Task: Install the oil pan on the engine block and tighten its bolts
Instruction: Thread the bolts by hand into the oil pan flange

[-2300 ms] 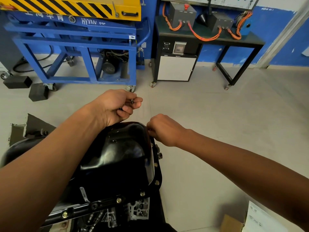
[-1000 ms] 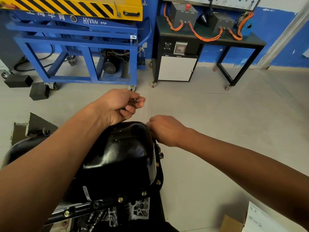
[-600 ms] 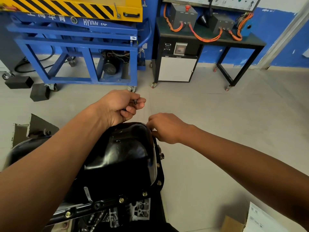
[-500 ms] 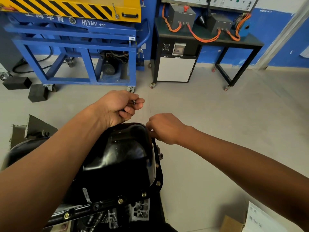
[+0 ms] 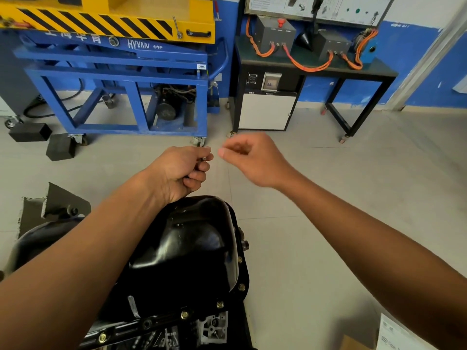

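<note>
The black oil pan [image 5: 192,251] sits upside down on the engine block [image 5: 214,327] at the bottom centre. Several brass-coloured bolts [image 5: 242,287] line its right and near flange. My left hand [image 5: 182,170] hovers above the pan's far end, closed around small bolts [image 5: 203,159] whose tips show between thumb and fingers. My right hand [image 5: 252,157] is raised beside it, a little to the right, blurred, with thumb and forefinger pinched together and nothing visible between them.
A blue and yellow lift trolley [image 5: 121,72] stands at the back left with black blocks [image 5: 60,147] on the floor before it. A black bench [image 5: 313,79] with orange cables is at the back right. A cardboard box [image 5: 394,334] lies at the bottom right.
My right hand has lifted off the pan's far right flange and moved up to the level of my left hand. The left hand has stayed in place with the bolts.
</note>
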